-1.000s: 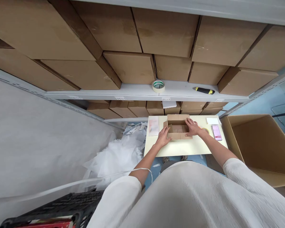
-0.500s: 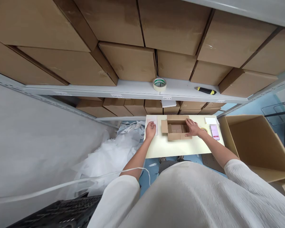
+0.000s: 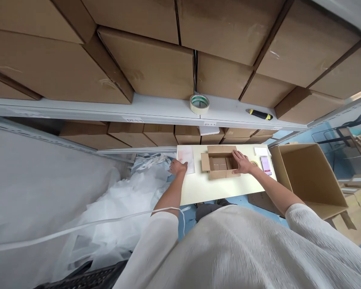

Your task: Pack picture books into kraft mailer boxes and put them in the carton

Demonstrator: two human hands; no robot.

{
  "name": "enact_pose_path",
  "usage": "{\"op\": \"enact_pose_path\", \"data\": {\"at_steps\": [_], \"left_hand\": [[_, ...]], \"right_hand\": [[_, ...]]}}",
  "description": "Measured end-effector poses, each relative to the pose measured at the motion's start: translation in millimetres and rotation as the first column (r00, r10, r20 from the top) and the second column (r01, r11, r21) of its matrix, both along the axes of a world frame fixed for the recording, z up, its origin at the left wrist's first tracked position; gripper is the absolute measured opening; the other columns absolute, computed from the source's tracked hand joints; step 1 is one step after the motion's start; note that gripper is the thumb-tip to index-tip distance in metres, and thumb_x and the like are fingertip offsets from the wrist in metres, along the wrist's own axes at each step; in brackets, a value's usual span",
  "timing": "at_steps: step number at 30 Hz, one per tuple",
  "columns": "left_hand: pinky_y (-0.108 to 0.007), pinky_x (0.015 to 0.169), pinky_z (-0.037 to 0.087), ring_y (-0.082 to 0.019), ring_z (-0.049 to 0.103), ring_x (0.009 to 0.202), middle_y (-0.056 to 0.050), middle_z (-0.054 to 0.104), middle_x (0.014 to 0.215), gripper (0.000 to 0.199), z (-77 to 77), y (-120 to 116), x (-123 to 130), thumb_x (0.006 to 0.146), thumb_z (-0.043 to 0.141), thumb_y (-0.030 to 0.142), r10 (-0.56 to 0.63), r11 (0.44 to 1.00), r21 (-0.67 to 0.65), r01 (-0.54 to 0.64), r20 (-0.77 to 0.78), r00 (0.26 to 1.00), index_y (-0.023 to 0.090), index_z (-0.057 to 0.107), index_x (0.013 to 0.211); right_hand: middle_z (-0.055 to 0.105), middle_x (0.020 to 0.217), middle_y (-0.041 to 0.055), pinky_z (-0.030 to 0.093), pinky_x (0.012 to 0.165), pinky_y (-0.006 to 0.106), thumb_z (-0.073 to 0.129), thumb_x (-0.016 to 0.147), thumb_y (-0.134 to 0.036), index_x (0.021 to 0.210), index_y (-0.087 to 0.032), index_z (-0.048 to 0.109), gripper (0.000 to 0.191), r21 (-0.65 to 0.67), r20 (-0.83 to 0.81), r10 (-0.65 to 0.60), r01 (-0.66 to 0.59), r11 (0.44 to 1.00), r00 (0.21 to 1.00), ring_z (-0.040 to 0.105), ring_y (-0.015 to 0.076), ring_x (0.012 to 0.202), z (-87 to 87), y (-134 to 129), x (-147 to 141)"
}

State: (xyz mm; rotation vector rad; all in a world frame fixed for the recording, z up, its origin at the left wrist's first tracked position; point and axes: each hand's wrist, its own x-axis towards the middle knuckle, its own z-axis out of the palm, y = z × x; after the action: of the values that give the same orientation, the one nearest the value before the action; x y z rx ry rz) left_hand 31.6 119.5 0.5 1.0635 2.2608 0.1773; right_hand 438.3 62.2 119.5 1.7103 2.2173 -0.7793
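On the pale table (image 3: 198, 192) lies a small open cardboard box (image 3: 222, 174) with its flaps folded out. Several brown cardboard pieces or small boxes (image 3: 219, 163) sit inside it. My right hand (image 3: 243, 162) rests on the box's right end, fingers spread and thumb apart along the rim. At the table's left edge is my left hand (image 3: 178, 167), thumb apart from the fingers, which reach past the edge; nothing shows in it. Beside that hand lies a thin white sheet or bag (image 3: 187, 156) with faint pinkish marks.
A tape roll (image 3: 199, 105) and a yellow-black box cutter (image 3: 259, 114) lie on the shelf before stacked cartons (image 3: 162, 68). The table also bears a phone (image 3: 266, 165). White foam sheets (image 3: 132, 196) heap at left; a big open carton (image 3: 313, 176) stands at right.
My left hand has moved left from the white sheet to the table's edge, and its fingers have opened out. The right hand stays on the box. The view has shifted slightly.
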Motion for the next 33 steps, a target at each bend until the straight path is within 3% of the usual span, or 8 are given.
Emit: {"op": "enact_pose_path", "data": {"at_steps": [5,8,13,17,22,29,31,33], "left_hand": [[-0.062,0.118,0.04,-0.046,0.051,0.146,-0.028,0.055,0.15,0.059,-4.9,7,2,0.087,0.082,0.045,-0.026,0.998,-0.053,0.027,0.014,1.0,0.014,0.06,0.132],[-0.062,0.115,0.043,-0.047,0.053,0.143,-0.026,0.057,0.15,0.047,-7.0,6,0,0.086,0.081,0.043,-0.008,1.0,0.008,0.007,0.024,1.0,0.016,0.066,0.123],[-0.051,0.105,0.051,-0.038,0.069,0.119,-0.016,0.075,0.112,0.017,-4.7,6,-4,0.088,0.073,0.026,0.085,0.986,0.124,-0.11,0.19,0.978,0.02,0.068,0.103],[-0.042,0.097,0.054,-0.028,0.072,0.099,-0.005,0.073,0.091,0.014,7.6,6,-9,0.082,0.073,0.019,0.058,0.941,0.293,-0.168,0.35,0.935,0.022,0.064,0.092],[-0.036,0.096,0.055,-0.021,0.07,0.094,0.0,0.069,0.093,0.025,37.5,-1,-8,0.079,0.072,0.017,0.01,0.845,0.489,-0.215,0.388,0.922,0.025,0.06,0.1],[-0.032,0.091,0.056,-0.019,0.069,0.099,-0.004,0.068,0.104,0.04,111.1,-6,1,0.081,0.073,0.017,-0.239,0.548,0.791,-0.273,0.461,0.855,0.025,0.054,0.115],[-0.031,0.087,0.057,-0.018,0.07,0.095,-0.004,0.069,0.105,0.045,130.6,-5,11,0.083,0.074,0.02,-0.332,0.526,0.81,-0.259,0.476,0.814,0.025,0.052,0.122],[-0.029,0.083,0.057,-0.017,0.071,0.09,-0.004,0.071,0.104,0.051,142.7,-5,27,0.084,0.074,0.021,-0.424,0.544,0.807,-0.229,0.5,0.756,0.026,0.05,0.129]], "right_hand": [[-0.002,0.185,0.0124,0.017,0.13,0.069,0.086,0.078,-0.063,0.175,-0.034,-0.017,0.144,0.013,-0.011,-0.013,0.013,1.0,1.0,0.003,0.0414,0.169,-2.7,0,1],[-0.001,0.185,0.0131,0.018,0.13,0.068,0.087,0.078,-0.063,0.175,-0.034,-0.015,0.144,0.022,-0.029,-0.013,0.013,1.0,1.0,0.004,0.0413,0.169,-5.8,-1,2],[-0.001,0.185,0.0122,0.018,0.13,0.066,0.086,0.078,-0.063,0.176,-0.034,-0.012,0.142,0.028,-0.055,-0.019,0.021,0.999,0.998,0.004,0.0412,0.169,-8.8,-2,3],[-0.001,0.185,0.0122,0.017,0.131,0.066,0.086,0.078,-0.062,0.176,-0.034,-0.013,0.142,0.026,-0.06,-0.019,0.021,0.999,0.998,0.003,0.0409,0.169,-9.0,-2,3],[-0.001,0.185,0.0116,0.016,0.131,0.065,0.084,0.078,-0.063,0.176,-0.034,-0.014,0.142,0.027,-0.071,-0.008,0.01,1.0,0.997,0.003,0.0395,0.17,-9.5,-2,3],[0.003,0.185,0.0112,0.01,0.131,0.063,0.083,0.076,-0.066,0.175,-0.034,-0.016,0.144,0.052,-0.101,-0.008,0.013,0.999,0.995,0.004,0.0412,0.169,-9.7,-3,6],[0.004,0.185,0.0107,0.01,0.131,0.063,0.084,0.074,-0.065,0.175,-0.035,-0.016,0.145,0.045,-0.117,-0.031,0.036,0.998,0.993,0.006,0.0417,0.169,-9.3,-4,7],[0.006,0.185,0.0115,0.011,0.131,0.062,0.085,0.074,-0.063,0.175,-0.036,-0.016,0.146,0.038,-0.138,-0.052,0.058,0.998,0.989,0.009,0.0412,0.169,-9.2,-6,7]]}}
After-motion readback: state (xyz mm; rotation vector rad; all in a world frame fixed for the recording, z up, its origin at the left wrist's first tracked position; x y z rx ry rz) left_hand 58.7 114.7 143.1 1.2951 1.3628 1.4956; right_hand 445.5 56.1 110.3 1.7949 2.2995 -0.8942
